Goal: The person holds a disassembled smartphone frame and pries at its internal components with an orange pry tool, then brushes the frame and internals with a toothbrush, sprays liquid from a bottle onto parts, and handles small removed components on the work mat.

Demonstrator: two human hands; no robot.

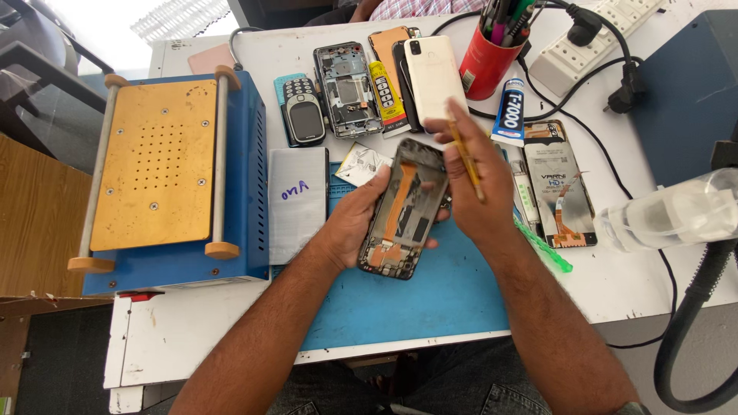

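At the far left a blue heating machine (pixel 181 173) with a brass-coloured plate sits at the white table's (pixel 200 330) left edge, a grey slab (pixel 297 192) just beside it. The left hand (pixel 354 215) is closed around an opened phone frame (pixel 403 207), cradling it tilted above the blue mat (pixel 415 300). The right hand (pixel 477 188) touches the frame's upper right edge and pinches a thin yellow-handled tool (pixel 465 161). The mat's near part lies bare below the frame. Rightward, a phone part with an orange ribbon (pixel 560 184) rests flat; a clear bottle (pixel 669 215) lies near the table's right edge.
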